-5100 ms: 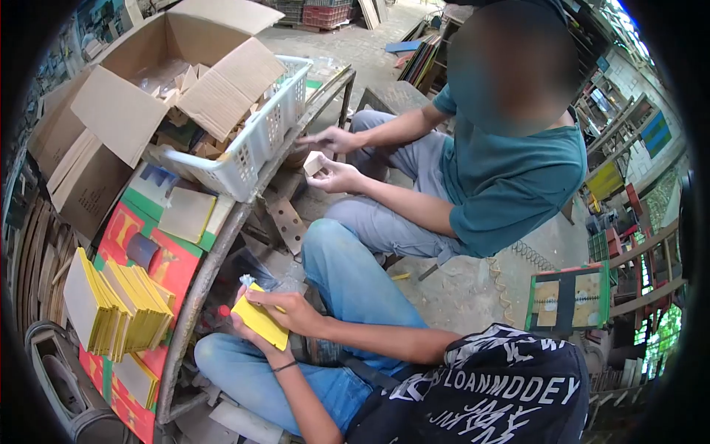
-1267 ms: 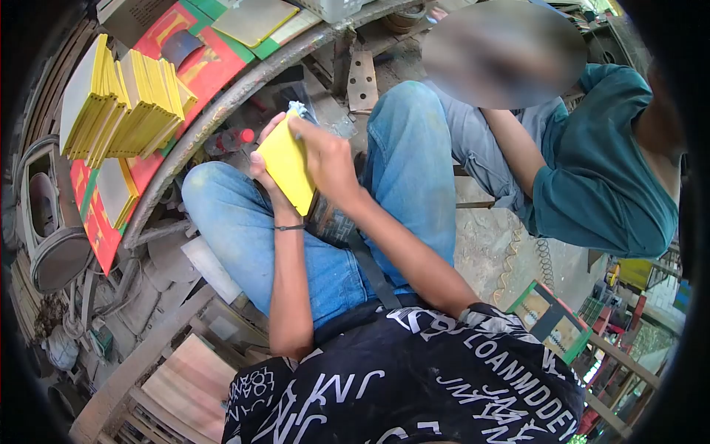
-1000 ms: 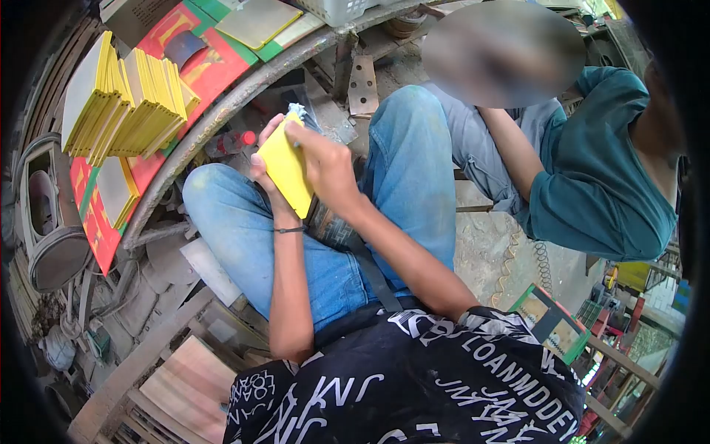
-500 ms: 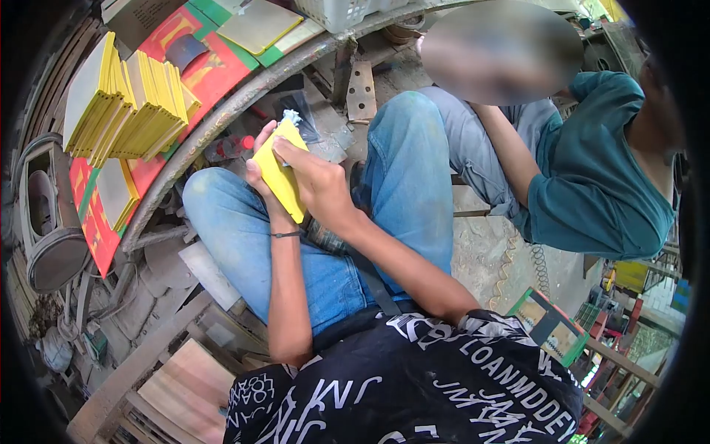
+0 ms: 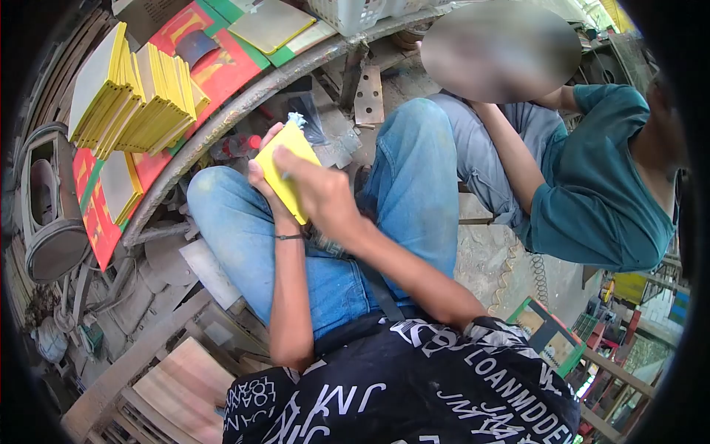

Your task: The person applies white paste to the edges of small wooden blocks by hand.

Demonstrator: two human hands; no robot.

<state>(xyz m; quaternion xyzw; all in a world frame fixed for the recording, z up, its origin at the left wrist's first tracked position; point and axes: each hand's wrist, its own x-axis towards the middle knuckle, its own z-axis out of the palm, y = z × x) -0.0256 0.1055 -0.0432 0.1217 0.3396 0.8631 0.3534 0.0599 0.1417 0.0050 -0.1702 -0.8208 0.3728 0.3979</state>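
A flat yellow board [image 5: 296,148] is tilted up above my lap. My left hand [image 5: 268,174] grips it by its left edge, fingers behind and thumb at the side. My right hand [image 5: 319,185] lies over the board's yellow face with its fingers curled and slightly blurred. A small pale-blue bit shows under those fingers, too little to name. At the board's top corner a pale-blue frayed tuft [image 5: 296,118] sticks out; what it belongs to is hidden.
Yellow-edged boards [image 5: 137,100] stand stacked on the red and green tabletop [image 5: 96,233], left. Its curved metal rim [image 5: 229,111] runs past my knee. A white basket [image 5: 344,15] is at the back. Another person in a teal shirt [image 5: 592,177] sits at right.
The board has turned so more of its yellow face shows. My right hand has shifted slightly across it, while my left hand keeps its hold.
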